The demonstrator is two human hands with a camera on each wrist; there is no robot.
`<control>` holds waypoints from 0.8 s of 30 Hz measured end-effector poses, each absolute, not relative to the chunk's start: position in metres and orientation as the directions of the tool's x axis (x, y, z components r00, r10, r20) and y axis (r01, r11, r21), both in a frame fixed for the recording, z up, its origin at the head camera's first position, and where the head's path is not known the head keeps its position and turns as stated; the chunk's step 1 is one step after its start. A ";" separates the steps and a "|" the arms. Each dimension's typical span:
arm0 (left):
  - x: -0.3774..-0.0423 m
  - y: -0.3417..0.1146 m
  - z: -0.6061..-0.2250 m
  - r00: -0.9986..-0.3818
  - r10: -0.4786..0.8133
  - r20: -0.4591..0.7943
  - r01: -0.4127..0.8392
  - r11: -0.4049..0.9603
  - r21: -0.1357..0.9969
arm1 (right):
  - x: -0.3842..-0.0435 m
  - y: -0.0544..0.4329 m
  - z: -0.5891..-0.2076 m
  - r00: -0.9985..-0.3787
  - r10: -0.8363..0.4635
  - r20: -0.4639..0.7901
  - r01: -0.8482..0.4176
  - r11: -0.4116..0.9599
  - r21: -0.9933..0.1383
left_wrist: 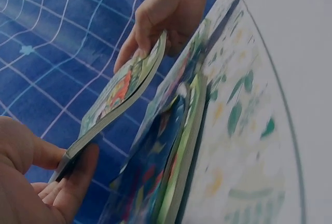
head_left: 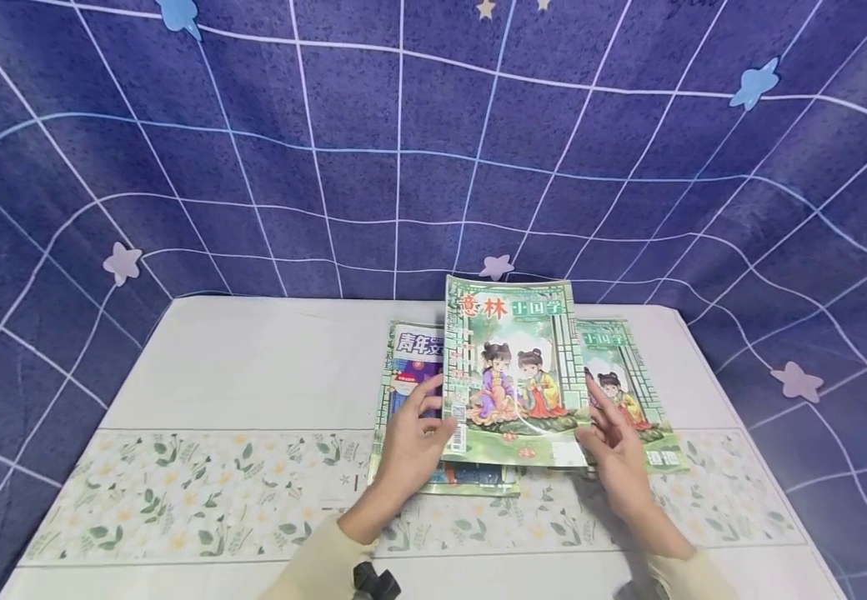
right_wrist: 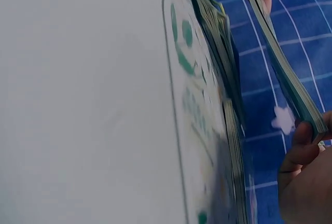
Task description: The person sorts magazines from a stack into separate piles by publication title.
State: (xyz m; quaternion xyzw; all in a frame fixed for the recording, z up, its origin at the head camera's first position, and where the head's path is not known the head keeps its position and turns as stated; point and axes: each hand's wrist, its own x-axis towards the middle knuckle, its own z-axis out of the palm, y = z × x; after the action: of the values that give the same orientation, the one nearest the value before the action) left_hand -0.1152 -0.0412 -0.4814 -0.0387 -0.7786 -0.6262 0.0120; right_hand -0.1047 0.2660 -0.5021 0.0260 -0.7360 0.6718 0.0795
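Two hands, the left hand (head_left: pixel 413 437) and the right hand (head_left: pixel 618 460), pinch opposite side edges of a green 意林小国学 magazine (head_left: pixel 518 375), which is between them, raised off the white table (head_left: pixel 268 358). Lower down, a purple 青年文-titled magazine (head_left: pixel 411 365) lies left, another 小国学 magazine (head_left: pixel 633 382) right, both partly covered in the head view.

The head view is bright; both wrist views look dim, soft.

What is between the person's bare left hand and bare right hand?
A raised green paper magazine with two illustrated figures on its cover: the left hand and right hand grip its opposite edges, as the head view shows.
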 end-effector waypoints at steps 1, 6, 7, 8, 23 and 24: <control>-0.115 -0.037 -0.482 -0.997 0.047 0.066 0.074 0.208 0.975 | -0.104 0.269 -0.503 -0.986 0.074 0.150 -0.143 0.095 -0.985; -0.114 -0.018 -0.486 -0.998 0.045 0.053 0.061 0.194 0.979 | -0.102 0.285 -0.503 -0.985 0.087 0.148 -0.138 0.113 -0.984; -0.114 -0.014 -0.486 -0.998 0.046 0.049 0.056 0.186 0.981 | -0.101 0.289 -0.502 -0.985 0.086 0.148 -0.137 0.123 -0.983; -0.113 -0.010 -0.487 -0.998 0.045 0.047 0.055 0.187 0.981 | -0.101 0.293 -0.502 -0.985 0.087 0.148 -0.136 0.132 -0.982; -0.111 0.030 -0.486 -0.996 0.089 -0.022 -0.004 0.197 0.980 | -0.099 0.342 -0.500 -0.995 0.012 0.094 -0.091 0.145 -0.985; -0.111 0.031 -0.487 -0.995 0.096 -0.025 -0.006 0.198 0.980 | -0.099 0.345 -0.501 -0.996 0.002 0.095 -0.093 0.139 -0.986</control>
State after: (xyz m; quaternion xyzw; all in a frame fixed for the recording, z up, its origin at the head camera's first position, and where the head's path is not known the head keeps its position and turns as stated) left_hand -0.1114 0.0315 -0.4865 -0.0292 -0.7727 -0.6328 -0.0404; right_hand -0.0993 0.3455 -0.5005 0.0302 -0.7537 0.6556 0.0364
